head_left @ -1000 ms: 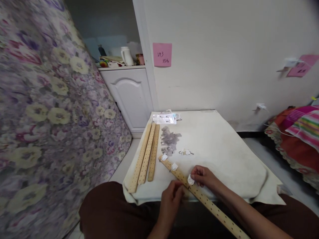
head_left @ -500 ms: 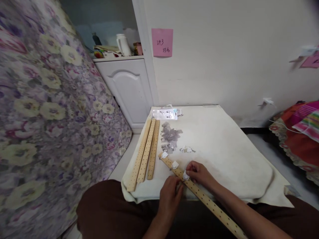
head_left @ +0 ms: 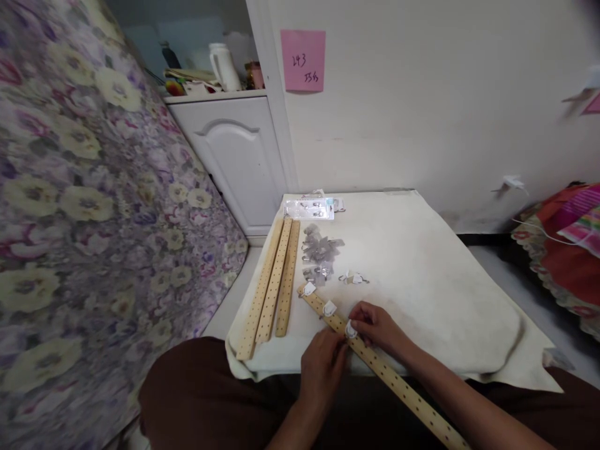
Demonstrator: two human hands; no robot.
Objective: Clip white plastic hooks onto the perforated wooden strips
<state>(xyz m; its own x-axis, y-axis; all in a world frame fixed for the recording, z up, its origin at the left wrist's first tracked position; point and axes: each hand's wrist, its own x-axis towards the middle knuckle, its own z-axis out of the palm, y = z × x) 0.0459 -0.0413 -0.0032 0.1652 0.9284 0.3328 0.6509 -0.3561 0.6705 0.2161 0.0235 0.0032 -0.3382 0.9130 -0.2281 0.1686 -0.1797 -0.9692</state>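
Note:
A perforated wooden strip (head_left: 398, 386) lies slantwise over the table's front edge, running down to the right. Two white tags on small metal loops, an upper tag (head_left: 308, 289) and a lower tag (head_left: 329, 308), hang at its far end. My right hand (head_left: 377, 326) pinches a third white tag (head_left: 350, 329) at the strip's upper edge. On the opposite edge, my left hand (head_left: 322, 359) has its fingers closed against the strip just below that tag; its fingertips are partly hidden. A few loose tagged metal pieces (head_left: 354, 278) lie beyond the strip.
Three more perforated wooden strips (head_left: 269, 281) lie along the table's left side. Next to them is a pile of small clear bags (head_left: 322, 250) with metal pieces. A clear package (head_left: 309, 208) sits at the back. A cream cloth (head_left: 422, 262) covers the table; a floral curtain (head_left: 94, 219) hangs left.
The view has tilted slightly downward. My left fingers have shifted a little to the right along the strip, closer to the third tag. My right hand keeps its pinch.

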